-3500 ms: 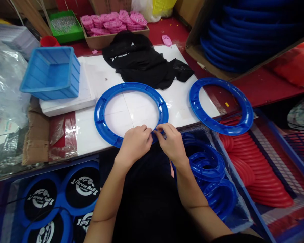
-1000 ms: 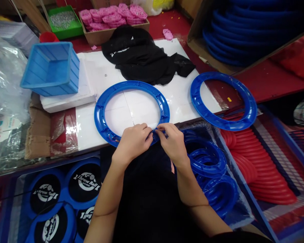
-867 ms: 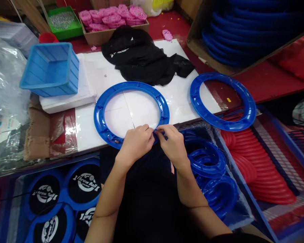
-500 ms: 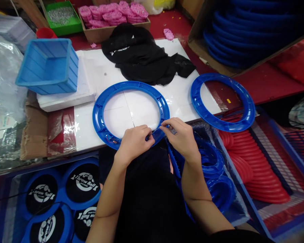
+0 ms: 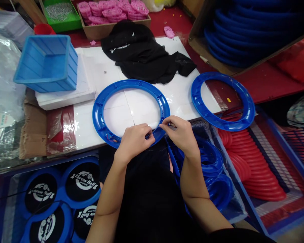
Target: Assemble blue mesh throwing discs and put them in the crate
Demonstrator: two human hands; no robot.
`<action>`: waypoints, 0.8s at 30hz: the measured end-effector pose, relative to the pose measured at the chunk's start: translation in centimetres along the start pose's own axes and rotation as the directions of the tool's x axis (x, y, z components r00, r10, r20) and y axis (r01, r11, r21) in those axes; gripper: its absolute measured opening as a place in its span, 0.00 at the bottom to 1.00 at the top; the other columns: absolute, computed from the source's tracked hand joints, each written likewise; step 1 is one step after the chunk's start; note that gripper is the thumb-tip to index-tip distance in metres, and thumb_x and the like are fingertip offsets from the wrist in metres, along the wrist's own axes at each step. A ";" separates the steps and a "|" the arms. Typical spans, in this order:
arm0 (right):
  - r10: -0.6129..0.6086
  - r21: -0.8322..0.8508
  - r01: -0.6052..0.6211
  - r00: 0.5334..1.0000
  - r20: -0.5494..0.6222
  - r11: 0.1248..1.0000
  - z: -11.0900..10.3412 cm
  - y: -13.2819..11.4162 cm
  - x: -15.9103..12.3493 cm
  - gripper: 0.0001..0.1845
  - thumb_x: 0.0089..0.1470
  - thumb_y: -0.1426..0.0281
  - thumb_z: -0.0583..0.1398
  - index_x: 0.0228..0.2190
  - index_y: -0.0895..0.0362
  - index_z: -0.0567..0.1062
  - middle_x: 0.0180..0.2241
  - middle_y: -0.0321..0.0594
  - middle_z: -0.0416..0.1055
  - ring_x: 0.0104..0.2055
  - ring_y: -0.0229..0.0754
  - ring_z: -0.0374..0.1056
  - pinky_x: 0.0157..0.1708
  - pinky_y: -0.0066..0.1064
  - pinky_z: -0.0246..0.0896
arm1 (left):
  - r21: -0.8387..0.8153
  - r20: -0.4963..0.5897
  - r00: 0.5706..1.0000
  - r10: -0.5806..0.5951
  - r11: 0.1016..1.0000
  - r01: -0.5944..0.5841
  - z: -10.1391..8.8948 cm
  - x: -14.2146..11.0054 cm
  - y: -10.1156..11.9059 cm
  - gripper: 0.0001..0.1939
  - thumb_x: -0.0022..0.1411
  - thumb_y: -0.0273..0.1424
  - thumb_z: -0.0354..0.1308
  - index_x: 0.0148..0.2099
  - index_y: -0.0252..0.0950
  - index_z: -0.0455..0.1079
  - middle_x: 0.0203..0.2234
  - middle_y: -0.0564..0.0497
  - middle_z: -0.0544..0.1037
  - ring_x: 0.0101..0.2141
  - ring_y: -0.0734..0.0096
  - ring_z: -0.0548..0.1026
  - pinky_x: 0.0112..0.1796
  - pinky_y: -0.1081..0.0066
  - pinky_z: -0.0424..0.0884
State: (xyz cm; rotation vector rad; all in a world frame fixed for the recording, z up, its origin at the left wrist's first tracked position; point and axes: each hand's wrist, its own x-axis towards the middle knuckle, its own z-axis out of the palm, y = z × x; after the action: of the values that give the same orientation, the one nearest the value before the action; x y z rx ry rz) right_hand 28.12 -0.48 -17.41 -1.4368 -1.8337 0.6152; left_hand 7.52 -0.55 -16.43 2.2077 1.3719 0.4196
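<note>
My left hand [image 5: 138,138] and right hand [image 5: 178,133] touch near blue ring [image 5: 98,116] on desk [image 5: 84,135], fingers pinched; can't tell on what.

Both hands [image 5: 152,135] at blue ring's [image 5: 98,113] near edge.

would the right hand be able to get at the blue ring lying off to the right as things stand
Probably yes: nothing visible stands between the right hand and the separate blue ring, though its fingers are busy at another ring.
</note>
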 end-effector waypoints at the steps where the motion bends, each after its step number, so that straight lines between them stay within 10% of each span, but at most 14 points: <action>1: 0.003 0.003 -0.003 1.000 -0.004 1.000 0.1 0.1 -0.1 0.05 0.61 0.72 0.67 0.33 0.53 0.76 0.33 0.36 0.76 0.36 0.43 0.72 0.40 0.33 0.66 | 0.003 -0.004 1.000 -0.005 1.000 0.005 0.0 0.0 0.1 0.08 0.65 0.29 0.57 0.33 0.39 0.74 0.32 0.53 0.81 0.33 0.66 0.76 0.32 0.65 0.57; 15: -0.233 -0.154 0.210 0.961 -0.147 0.965 2.2 1.6 -1.7 0.09 0.68 0.70 0.60 0.33 0.52 0.71 0.29 0.36 0.70 0.33 0.42 0.67 0.36 0.34 0.62 | 0.068 -0.019 0.998 -0.052 0.996 0.054 0.3 0.0 0.5 0.09 0.66 0.29 0.57 0.32 0.39 0.75 0.33 0.52 0.82 0.33 0.66 0.77 0.31 0.65 0.57; 24: -0.071 -0.191 0.047 0.990 -0.122 0.981 2.0 1.7 -2.2 0.13 0.69 0.62 0.60 0.31 0.52 0.73 0.25 0.36 0.73 0.28 0.41 0.70 0.33 0.33 0.62 | 0.038 -0.005 0.999 -0.043 0.998 0.043 0.3 0.0 0.3 0.09 0.65 0.29 0.57 0.33 0.39 0.76 0.33 0.51 0.82 0.33 0.66 0.76 0.31 0.67 0.59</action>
State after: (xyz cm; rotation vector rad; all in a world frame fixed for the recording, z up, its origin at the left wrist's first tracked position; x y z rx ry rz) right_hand 27.87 -2.03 -20.49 -1.5002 -1.8644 0.3194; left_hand 7.92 -0.69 -16.55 2.2044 1.4379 0.3862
